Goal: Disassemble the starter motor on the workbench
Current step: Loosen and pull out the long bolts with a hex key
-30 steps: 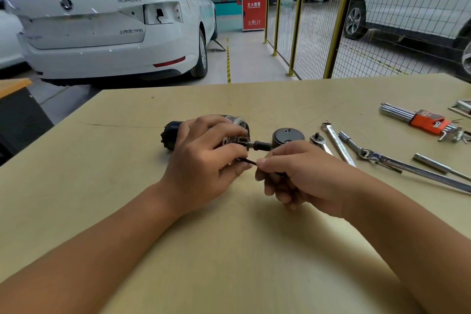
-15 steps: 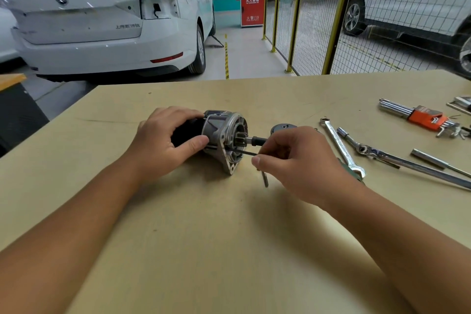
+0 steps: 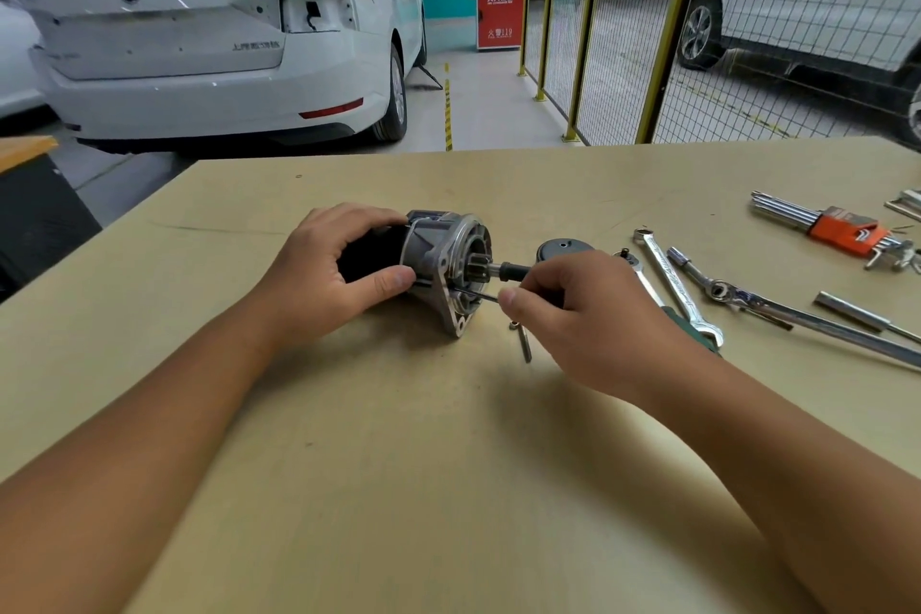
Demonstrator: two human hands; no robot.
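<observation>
The starter motor (image 3: 438,259) lies on its side on the workbench (image 3: 398,464), its silver nose housing and pinion facing right. My left hand (image 3: 329,274) grips its black body, thumb in front. My right hand (image 3: 578,314) pinches a thin dark long bolt (image 3: 476,293) that sticks out of the housing flange. The black shaft end (image 3: 513,270) protrudes just above my right fingers. One loose bolt (image 3: 523,342) lies on the bench below the housing. A black round end cap (image 3: 563,248) sits behind my right hand.
Right of my hand lie a combination wrench (image 3: 673,284), a ratchet with extension (image 3: 777,309), a loose metal rod (image 3: 857,314) and an orange-holdered hex key set (image 3: 837,229). Beyond the bench stand a white car (image 3: 214,40) and a yellow-framed mesh fence (image 3: 663,30).
My left hand slid back from the housing onto the black body, uncovering the nose and pinion. A loose bolt now lies on the bench; my right hand has shifted to the bolt in the flange.
</observation>
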